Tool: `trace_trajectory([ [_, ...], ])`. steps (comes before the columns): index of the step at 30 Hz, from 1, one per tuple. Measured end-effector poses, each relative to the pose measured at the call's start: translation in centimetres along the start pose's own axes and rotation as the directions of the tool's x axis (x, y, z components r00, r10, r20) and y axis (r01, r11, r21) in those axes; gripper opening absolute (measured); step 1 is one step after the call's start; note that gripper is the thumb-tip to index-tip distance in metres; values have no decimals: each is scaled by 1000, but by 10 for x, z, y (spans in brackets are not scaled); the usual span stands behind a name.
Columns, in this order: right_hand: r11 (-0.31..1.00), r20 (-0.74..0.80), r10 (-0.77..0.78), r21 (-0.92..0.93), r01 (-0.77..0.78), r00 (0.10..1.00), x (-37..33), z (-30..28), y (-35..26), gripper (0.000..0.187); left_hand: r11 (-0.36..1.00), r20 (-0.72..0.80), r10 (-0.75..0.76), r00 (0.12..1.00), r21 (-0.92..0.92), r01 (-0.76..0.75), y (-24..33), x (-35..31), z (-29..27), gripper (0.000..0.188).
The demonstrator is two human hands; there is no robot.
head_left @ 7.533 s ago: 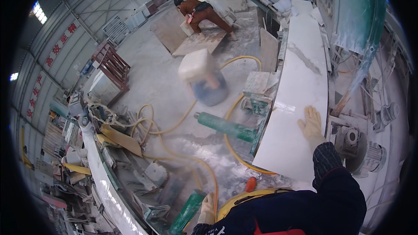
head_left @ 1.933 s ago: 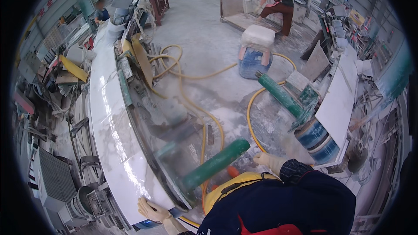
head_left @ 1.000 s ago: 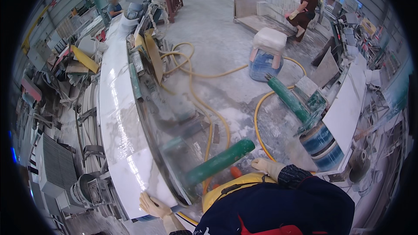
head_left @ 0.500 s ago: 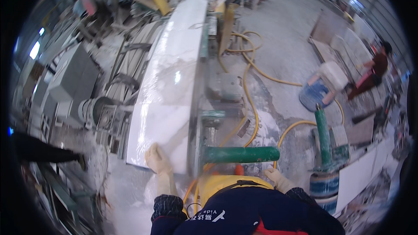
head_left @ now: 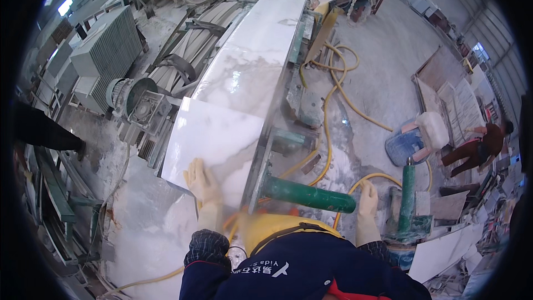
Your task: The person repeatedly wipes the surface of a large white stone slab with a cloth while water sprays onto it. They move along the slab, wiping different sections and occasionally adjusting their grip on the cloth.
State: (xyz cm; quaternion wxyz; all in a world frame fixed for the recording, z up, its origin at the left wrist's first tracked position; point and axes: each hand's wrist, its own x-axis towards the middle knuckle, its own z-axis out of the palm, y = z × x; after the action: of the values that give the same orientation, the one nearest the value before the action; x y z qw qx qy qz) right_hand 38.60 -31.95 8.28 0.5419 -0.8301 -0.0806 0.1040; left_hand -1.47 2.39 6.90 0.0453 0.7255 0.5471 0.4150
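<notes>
A white marble slab (head_left: 219,128) with grey veining lies at the near end of a long bench, its far left corner jutting beyond the wet, shiny slab (head_left: 239,75) behind it. On its near left edge rests my left hand (head_left: 203,186) in a cream rubber glove, fingers stretched out over the top face. My right hand (head_left: 367,208), gloved the same way, is raised off to the right, past the end of a green roller (head_left: 308,193). Its fingers point forward, loosely extended, and nothing shows in them. Behind that hand runs a yellow hose (head_left: 383,176).
A green upright post (head_left: 408,197) stands right of my right hand. Farther right are a blue and white plastic container (head_left: 408,141) and a person (head_left: 483,147) beside leaning slabs. Left of the bench are a motor (head_left: 133,97) and stacked grey slabs (head_left: 105,50). A dark sleeve (head_left: 50,128) enters at far left.
The near slab has turned out of line with the one behind, its far left corner now sticking out. My left-hand fingers have straightened. My right hand has risen and moved forward. The view has shifted.
</notes>
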Motion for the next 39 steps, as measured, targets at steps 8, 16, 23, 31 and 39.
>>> trace_trajectory([
  [8, 892, 900, -29, 219, -394, 435, -61, 196, -169, 48, 996, -116, 34, 993, -83, -44, -5, -7, 2, 38],
  [16, 821, 941, 172, 26, -571, 291, -80, 305, -171, 37, 978, -234, -201, 951, 6, 209, 0, -19, -5, 47],
  [23, 923, 908, 142, 23, -384, 395, -91, 306, -160, 38, 109, 325, -870, 370, -607, 788, 8, -34, -32, 67],
  [31, 969, 911, -148, 56, 241, 384, -164, 224, -232, 55, -242, 679, -639, 362, -624, 743, -54, -46, -53, 69],
  [39, 979, 872, -166, 202, -29, 460, -163, 120, -148, 45, 519, 485, -325, 812, -626, 582, 17, -40, -29, 66],
])
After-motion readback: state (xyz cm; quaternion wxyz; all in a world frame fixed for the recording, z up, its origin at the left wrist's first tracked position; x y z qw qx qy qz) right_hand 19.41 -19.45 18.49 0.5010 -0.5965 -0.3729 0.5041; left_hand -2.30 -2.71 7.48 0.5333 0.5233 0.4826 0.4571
